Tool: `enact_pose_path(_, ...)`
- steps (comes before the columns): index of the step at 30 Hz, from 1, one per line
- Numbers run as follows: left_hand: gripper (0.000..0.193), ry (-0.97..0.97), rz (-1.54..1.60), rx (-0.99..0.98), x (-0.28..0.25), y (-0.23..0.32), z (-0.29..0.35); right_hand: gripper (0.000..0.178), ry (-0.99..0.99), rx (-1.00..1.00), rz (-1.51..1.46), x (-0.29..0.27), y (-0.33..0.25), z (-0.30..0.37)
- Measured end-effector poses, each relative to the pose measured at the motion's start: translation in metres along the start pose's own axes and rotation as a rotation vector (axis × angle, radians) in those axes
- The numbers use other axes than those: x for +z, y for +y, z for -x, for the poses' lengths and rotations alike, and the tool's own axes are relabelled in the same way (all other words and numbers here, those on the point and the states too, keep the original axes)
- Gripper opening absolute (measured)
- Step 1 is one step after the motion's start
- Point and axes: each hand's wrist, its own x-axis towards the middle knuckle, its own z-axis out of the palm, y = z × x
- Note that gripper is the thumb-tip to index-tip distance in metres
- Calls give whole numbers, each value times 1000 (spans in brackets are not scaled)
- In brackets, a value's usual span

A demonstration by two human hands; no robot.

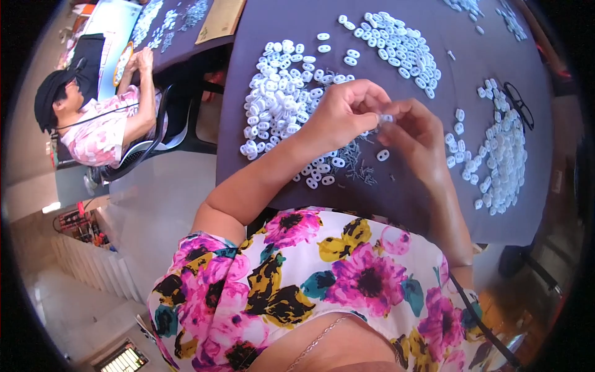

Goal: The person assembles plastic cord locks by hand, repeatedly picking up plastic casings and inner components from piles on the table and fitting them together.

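My left hand [348, 113] and my right hand [416, 131] meet above the table, fingertips close together. Pinched between them is a small white oval plastic piece [386, 118], mostly covered by the fingers. The right fingers are slightly blurred. Under the left wrist spreads a heap of white oval two-hole pieces [279, 102]. Small grey screws [361, 166] lie in a loose pile just below the hands. One single oval piece [383, 155] rests on the cloth near the right palm.
More two-hole pieces [403, 46] form a pile at the back. To the right lies another white pile [505, 161], with black-framed glasses [519, 106] beside it. A co-worker [102, 118] sits at a neighbouring table on the left. The dark tablecloth [409, 208] reaches close to my body.
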Motion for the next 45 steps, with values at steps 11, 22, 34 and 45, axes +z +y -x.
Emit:
enact_pose_path(11,20,110,86,50,3,2,8,15,-57,-14,-96,-3,-2,-3)
enact_pose_path(22,23,77,113,35,-3,5,2,18,-101,-77,-94,-6,-1,-2)
enact_pose_path(34,21,6,30,35,-2,6,4,17,-92,-37,-135,-1,-1,-2)
enact_pose_path(45,10,106,172,15,22,-21,34,14,85,-70,-95,-7,-6,-4)
